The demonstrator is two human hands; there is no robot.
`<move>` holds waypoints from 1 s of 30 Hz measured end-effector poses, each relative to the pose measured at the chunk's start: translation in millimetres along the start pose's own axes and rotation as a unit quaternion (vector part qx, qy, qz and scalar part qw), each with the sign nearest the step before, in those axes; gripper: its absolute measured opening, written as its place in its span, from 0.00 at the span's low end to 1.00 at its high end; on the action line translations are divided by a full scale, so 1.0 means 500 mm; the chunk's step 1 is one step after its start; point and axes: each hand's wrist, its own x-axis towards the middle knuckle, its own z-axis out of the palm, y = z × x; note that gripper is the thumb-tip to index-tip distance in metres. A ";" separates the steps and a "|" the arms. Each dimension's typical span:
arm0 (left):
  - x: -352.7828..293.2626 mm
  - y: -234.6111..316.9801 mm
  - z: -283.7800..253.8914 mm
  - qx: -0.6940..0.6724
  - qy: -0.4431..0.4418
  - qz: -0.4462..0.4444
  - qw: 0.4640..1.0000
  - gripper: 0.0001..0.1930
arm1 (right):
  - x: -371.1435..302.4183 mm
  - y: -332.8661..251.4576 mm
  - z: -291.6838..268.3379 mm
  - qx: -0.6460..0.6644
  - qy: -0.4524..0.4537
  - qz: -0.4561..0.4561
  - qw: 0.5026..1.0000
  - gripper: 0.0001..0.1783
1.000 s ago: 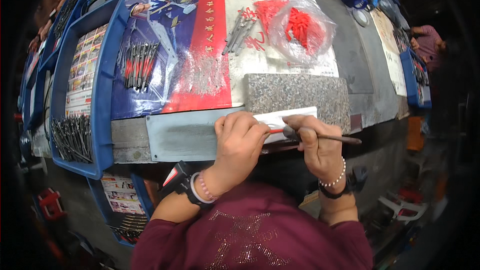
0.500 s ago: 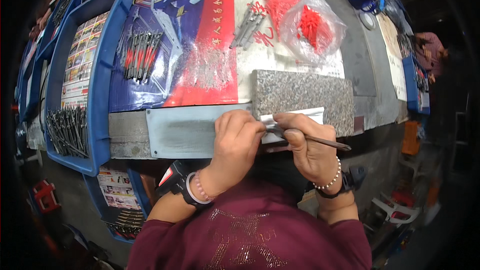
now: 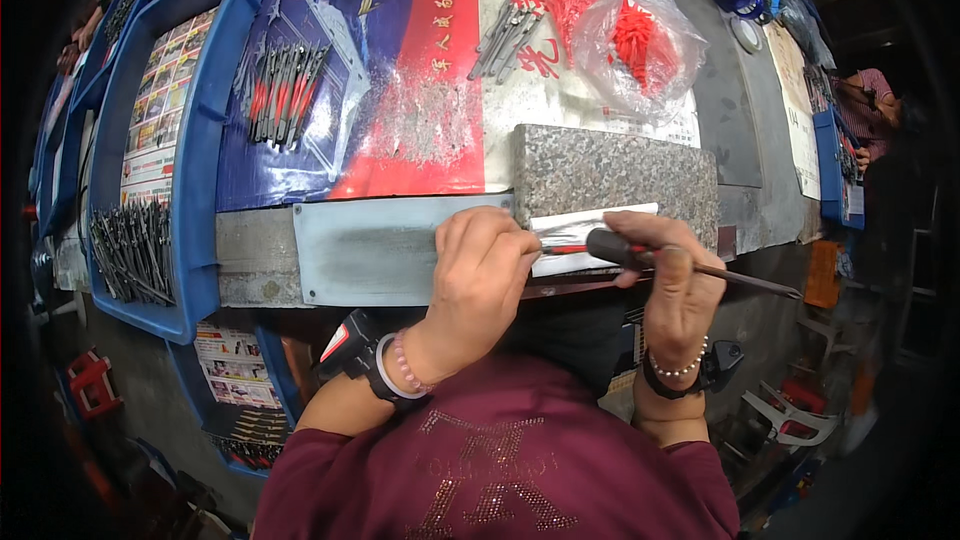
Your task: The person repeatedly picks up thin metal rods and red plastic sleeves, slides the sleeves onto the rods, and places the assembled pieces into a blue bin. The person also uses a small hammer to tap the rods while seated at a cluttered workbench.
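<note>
My left hand point(image 3: 483, 270) is closed, its fingertips pinching the end of a slender piece with a red part point(image 3: 567, 250). That piece reaches right over a shiny white-silver strip point(image 3: 600, 223) at the front edge of the speckled stone block point(image 3: 615, 172). In my right hand point(image 3: 680, 285) is a screwdriver point(image 3: 752, 281), gripped with its dark handle toward the left and its metal shaft toward the lower right. The handle end is close to the red part; whether they touch I cannot tell. My fingers hide the left end of the slender piece.
A grey metal plate point(image 3: 375, 250) lies left of the block. Beyond are slender pieces with red parts point(image 3: 285, 95), bare grey ones point(image 3: 507, 35) and a clear bag of red parts point(image 3: 640, 45). A blue bin point(image 3: 200, 170) with dark pieces stands left. Another person point(image 3: 870, 105) is far right.
My right hand has moved right with the screwdriver, whose dark handle now shows. The red part over the strip has come into sight. My left hand has barely moved.
</note>
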 end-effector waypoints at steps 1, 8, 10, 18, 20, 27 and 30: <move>-0.001 0.001 0.000 0.002 -0.002 -0.001 1.000 0.09 | -0.004 -0.005 -0.006 -0.010 0.033 0.031 0.999 0.18; -0.002 -0.005 0.004 0.014 -0.007 0.012 1.000 0.09 | 0.008 -0.093 -0.019 0.076 0.197 -0.142 0.967 0.17; -0.002 -0.002 0.004 0.018 -0.004 0.011 1.000 0.09 | 0.022 -0.079 -0.020 -0.049 0.055 -0.186 0.980 0.09; -0.002 0.004 0.001 0.014 -0.009 -0.010 1.000 0.08 | -0.006 0.008 -0.016 -0.043 0.026 0.004 0.999 0.25; -0.003 0.002 0.001 0.013 -0.005 -0.001 1.000 0.08 | -0.009 -0.005 -0.022 -0.053 0.062 0.006 0.997 0.30; -0.002 0.001 0.004 0.013 0.004 0.006 1.000 0.09 | 0.003 -0.095 -0.010 0.064 0.093 -0.116 0.987 0.20; -0.003 0.002 0.003 0.015 0.008 0.003 1.000 0.08 | 0.035 -0.079 0.029 -0.149 -0.044 -0.112 0.982 0.10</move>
